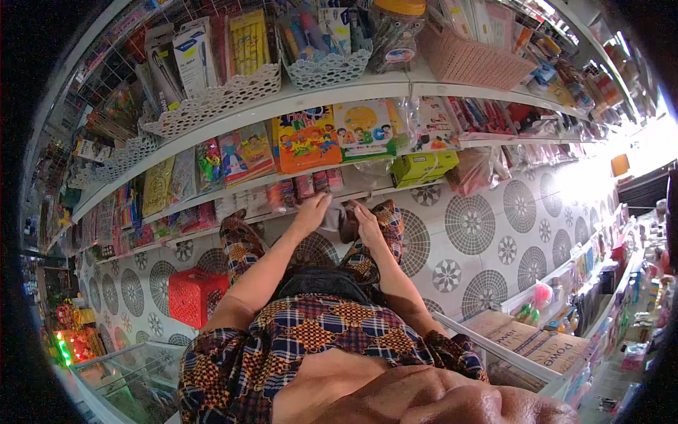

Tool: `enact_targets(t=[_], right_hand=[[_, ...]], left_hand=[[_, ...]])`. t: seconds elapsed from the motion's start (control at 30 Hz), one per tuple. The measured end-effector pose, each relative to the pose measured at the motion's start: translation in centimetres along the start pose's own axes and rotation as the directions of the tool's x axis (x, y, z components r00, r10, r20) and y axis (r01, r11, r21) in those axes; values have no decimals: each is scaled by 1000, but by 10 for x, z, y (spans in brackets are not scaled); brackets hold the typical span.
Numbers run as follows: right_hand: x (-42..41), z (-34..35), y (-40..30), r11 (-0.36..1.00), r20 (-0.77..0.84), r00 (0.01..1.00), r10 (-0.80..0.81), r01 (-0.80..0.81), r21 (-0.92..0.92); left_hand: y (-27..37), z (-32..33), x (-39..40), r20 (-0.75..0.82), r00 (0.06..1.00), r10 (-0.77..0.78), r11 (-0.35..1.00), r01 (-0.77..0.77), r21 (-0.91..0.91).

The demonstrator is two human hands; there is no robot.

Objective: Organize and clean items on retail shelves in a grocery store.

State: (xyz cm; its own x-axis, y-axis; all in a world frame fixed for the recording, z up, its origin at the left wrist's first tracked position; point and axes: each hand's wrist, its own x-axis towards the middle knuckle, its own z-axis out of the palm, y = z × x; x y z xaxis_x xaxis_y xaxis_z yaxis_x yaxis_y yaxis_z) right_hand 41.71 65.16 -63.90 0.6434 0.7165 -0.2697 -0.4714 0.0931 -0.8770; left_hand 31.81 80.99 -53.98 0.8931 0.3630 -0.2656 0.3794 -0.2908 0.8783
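In front of my lap, my left hand point(312, 213) pinches a small grey and brown cloth-like piece point(333, 216). On its other side, my right hand point(368, 225) grips the darker brown end, so the piece spans the gap between both hands. Its exact kind is too blurred to tell. Just beyond my hands are the lowest shelves, with small pink and red packets point(312, 184). A lime-green box point(424, 168) sits further right. Above these, an orange children's book point(309, 139) and a white alphabet book point(364, 129) stand side by side.
White shelving point(344, 94) curves across the front, bearing a blue lattice basket point(328, 69), a pink basket point(476, 61) and a yellow-lidded jar point(397, 45). A red perforated plastic stool or basket point(190, 298) rests on the patterned floor point(469, 217). Glass cases point(132, 379) and cardboard boxes point(524, 339) flank me.
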Motion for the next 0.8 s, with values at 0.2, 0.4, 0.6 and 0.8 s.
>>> enact_targets(t=[0.2,0.4,0.6,0.8], right_hand=[[-10,-12,2,937,-77,939,336,-325,130],[-43,36,-38,813,-75,940,334,-246,527],[-23,-3,12,910,123,992,-17,-36,413],[-12,-5,-3,824,-18,997,78,-54,565]], left_hand=[[44,18,-18,206,972,-111,899,187,-396],[9,29,-17,253,967,-37,874,154,-461],[-13,14,-4,387,920,71,997,-57,-47],[-83,-10,74,-238,965,-112,749,-75,-658]])
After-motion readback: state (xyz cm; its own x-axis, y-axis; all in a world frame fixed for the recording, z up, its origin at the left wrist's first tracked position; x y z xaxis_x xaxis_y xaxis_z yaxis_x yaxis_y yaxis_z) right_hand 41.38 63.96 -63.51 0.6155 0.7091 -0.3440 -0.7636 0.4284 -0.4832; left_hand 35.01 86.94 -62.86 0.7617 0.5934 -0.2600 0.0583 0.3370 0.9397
